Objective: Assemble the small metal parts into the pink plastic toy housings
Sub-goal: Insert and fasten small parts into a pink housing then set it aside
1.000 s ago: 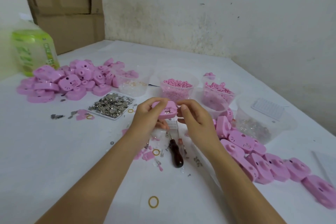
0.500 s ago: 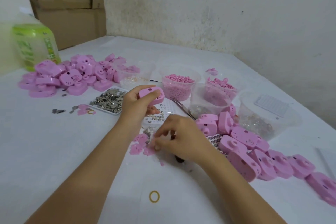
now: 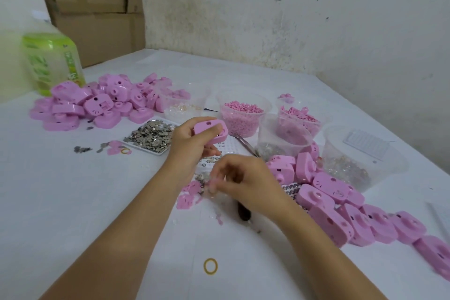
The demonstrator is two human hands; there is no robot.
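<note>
While the left hand (image 3: 188,146) grips a pink housing (image 3: 201,128) and the right hand (image 3: 246,185) has fingers too blurred to read, the tray (image 3: 141,147) holds metal parts (image 3: 152,135), a tub (image 3: 243,95) pink pellets (image 3: 243,107).

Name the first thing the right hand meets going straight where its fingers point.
Probably the loose pink pieces lying just beyond the fingertips of the right hand; blur leaves the depth unclear.

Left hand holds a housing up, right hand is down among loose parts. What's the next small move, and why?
Likely pinch one of the loose pieces and lift the right hand to the pink housing that the left hand holds: it is up off the table, while the right fingertips, blurred, are down among those pieces.
</note>
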